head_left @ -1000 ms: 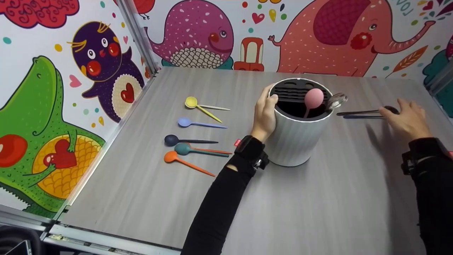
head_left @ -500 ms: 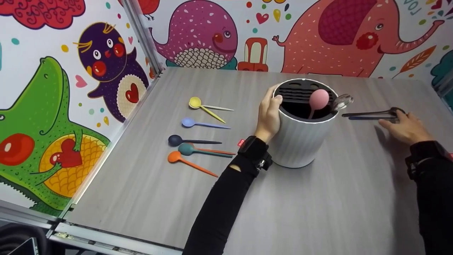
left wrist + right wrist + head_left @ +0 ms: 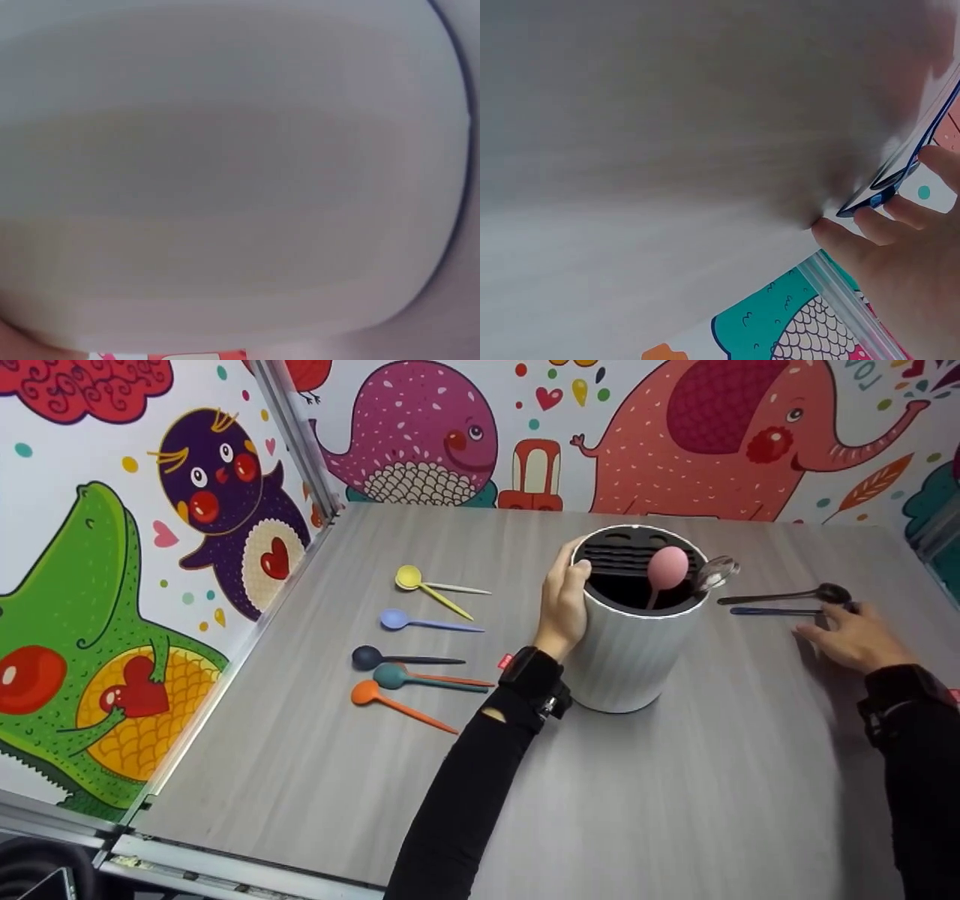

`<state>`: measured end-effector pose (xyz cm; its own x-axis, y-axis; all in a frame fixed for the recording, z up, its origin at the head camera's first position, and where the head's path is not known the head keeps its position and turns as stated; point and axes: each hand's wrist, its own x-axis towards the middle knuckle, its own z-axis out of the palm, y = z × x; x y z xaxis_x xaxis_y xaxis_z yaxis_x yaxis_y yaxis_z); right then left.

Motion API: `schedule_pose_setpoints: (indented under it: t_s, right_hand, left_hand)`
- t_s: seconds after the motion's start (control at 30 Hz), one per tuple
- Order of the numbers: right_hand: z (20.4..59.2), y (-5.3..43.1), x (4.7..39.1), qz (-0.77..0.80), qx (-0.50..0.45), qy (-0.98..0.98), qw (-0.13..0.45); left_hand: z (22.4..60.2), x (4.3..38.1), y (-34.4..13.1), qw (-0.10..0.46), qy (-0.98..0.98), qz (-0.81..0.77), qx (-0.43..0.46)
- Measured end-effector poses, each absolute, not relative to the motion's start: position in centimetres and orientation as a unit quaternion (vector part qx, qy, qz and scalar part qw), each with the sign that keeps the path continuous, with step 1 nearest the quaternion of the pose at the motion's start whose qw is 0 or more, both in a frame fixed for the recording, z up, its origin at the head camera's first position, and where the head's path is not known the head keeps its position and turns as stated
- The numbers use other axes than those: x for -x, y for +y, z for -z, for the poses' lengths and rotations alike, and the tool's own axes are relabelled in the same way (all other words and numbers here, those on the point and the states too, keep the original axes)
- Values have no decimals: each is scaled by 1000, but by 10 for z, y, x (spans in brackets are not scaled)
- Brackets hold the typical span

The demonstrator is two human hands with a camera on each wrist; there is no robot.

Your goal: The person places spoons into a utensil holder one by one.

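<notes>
My left hand (image 3: 564,604) holds a light grey utensil holder (image 3: 622,667) by its left side, with the thumb at the rim. In its black slotted insert stand a pink spoon (image 3: 667,568) and a shiny silver spoon (image 3: 718,574), leaning right. On the right, my right hand (image 3: 855,637) reaches over the bowl end of a blue spoon (image 3: 772,611); its fingertips hide most of that bowl. The right wrist view shows the fingertips right at the blue spoon's bowl (image 3: 876,199), the fingers not closed around it. A black spoon (image 3: 829,592) lies just behind.
Left of the holder lie several spoons: yellow (image 3: 409,577) over a pale one, light blue (image 3: 394,619), dark navy (image 3: 367,658), teal (image 3: 390,676) over an orange-red handle, and orange (image 3: 365,692). Printed walls (image 3: 420,427) bound the table (image 3: 300,780) at back and left.
My right hand has drawn back from the black spoon toward me, onto the blue spoon's end. The black spoon's bowl is now uncovered. My left hand stays on the holder.
</notes>
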<state>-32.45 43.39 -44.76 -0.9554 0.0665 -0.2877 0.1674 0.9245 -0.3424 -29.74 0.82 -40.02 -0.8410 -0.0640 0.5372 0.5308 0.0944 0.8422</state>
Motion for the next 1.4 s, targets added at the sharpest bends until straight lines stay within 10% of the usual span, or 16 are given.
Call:
schedule_pose_setpoints:
  t_s: [0.6,1.17,1.4]
  right_hand:
    - [446,410,287,156,21,979,128]
    - [455,384,276,211,89,972,-45]
    - [453,379,284,222,78,972,-23]
  left_hand:
    - [403,296,11,233,-693,661,171]
    - [402,299,8,238,-688,664,170]
    - [400,297,10,234,-684,669,170]
